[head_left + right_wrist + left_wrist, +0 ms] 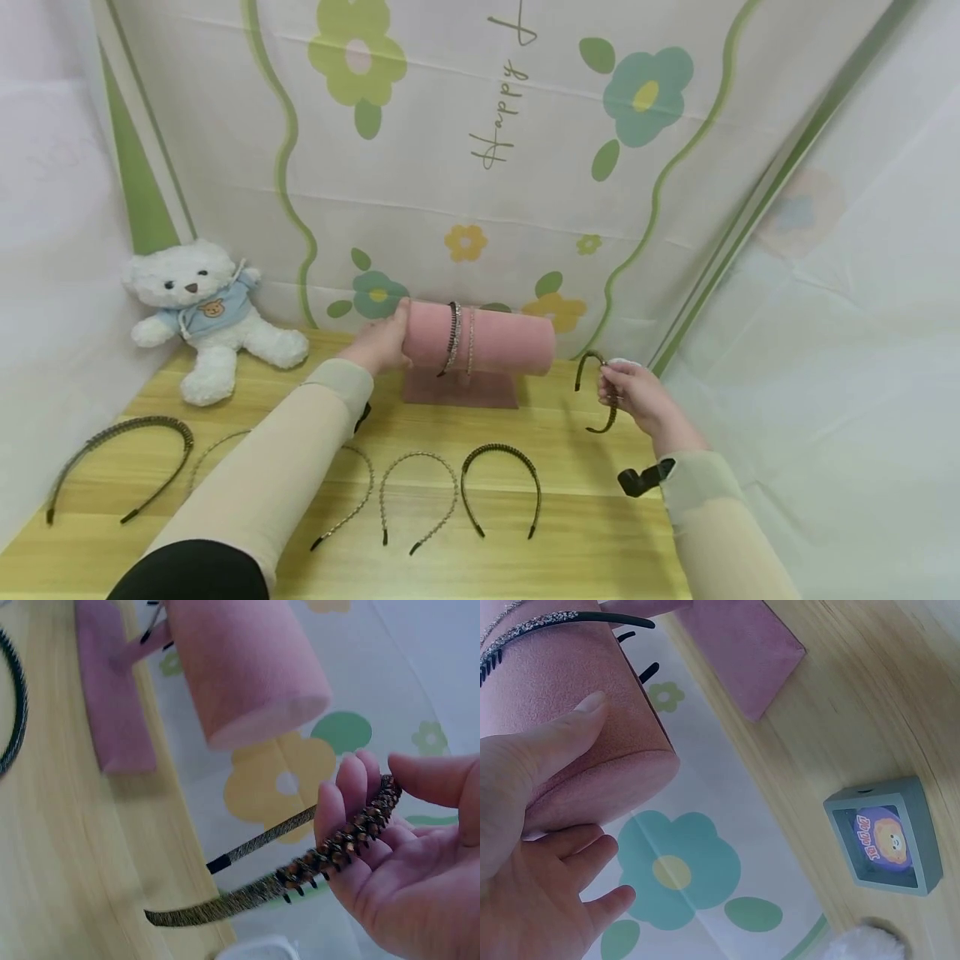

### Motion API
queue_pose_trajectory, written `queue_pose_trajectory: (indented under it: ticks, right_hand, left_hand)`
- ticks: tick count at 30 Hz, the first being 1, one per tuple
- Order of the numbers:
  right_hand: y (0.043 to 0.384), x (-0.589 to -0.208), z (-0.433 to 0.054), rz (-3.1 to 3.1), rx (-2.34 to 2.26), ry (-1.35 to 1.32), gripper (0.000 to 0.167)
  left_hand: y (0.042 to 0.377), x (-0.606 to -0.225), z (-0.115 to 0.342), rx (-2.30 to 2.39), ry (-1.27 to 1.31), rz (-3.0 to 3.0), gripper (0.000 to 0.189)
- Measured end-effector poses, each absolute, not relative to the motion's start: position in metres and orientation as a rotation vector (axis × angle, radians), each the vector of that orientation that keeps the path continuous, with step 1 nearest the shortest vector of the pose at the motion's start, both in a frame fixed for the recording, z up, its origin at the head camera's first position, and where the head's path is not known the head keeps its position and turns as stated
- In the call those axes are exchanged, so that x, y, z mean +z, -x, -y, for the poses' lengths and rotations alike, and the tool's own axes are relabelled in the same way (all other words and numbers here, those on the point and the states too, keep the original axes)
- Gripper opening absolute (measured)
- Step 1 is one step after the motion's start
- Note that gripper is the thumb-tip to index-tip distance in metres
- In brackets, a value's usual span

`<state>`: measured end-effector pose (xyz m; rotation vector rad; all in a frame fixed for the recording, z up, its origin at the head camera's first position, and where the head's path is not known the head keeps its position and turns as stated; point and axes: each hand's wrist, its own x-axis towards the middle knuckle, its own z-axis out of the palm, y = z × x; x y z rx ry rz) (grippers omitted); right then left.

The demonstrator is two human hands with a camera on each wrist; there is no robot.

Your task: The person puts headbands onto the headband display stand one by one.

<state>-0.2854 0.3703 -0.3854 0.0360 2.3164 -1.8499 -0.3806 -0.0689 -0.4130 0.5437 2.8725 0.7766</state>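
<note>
A pink velvet display roll (510, 340) stands on its base at the back of the table. Two headbands hang round it, one dark with glitter (453, 340) and one thin and pale (471, 342). My left hand (381, 340) holds the roll's left end, the thumb (562, 735) lying along its side and the other fingers at the end face. Off the roll's right end, my right hand (633, 392) pinches a dark headband with brown beads (345, 844) between thumb and fingers. Its two tips point toward the roll's side in the right wrist view.
Several headbands lie along the front, including a dark one (501, 448) and a beaded pale one (420, 455); my left forearm partly covers others. A white teddy bear (217, 321) sits at the back left. A small grey box (922, 847) stands on the table. Printed cloth (420, 183) hangs behind.
</note>
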Motion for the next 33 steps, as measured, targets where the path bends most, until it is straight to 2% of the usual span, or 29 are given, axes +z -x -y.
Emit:
queue_pose_trajectory:
  ticks: [18, 26, 33]
  right_hand:
    - [0.334, -0.374, -0.312, -2.167, -2.094, -0.104, 0.039]
    - [0.345, -0.371, -0.298, -2.174, -2.114, -0.184, 0.041]
    - [0.351, -0.371, -0.286, -2.175, -2.113, -0.189, 0.035]
  left_hand:
    - [0.381, -0.412, 0.069, 0.748, -0.529, -2.886, 0.120]
    - [0.378, -0.409, 0.068, 0.756, -0.534, -2.883, 0.119]
    - [0.374, -0.406, 0.069, 0.774, -0.529, -2.875, 0.118]
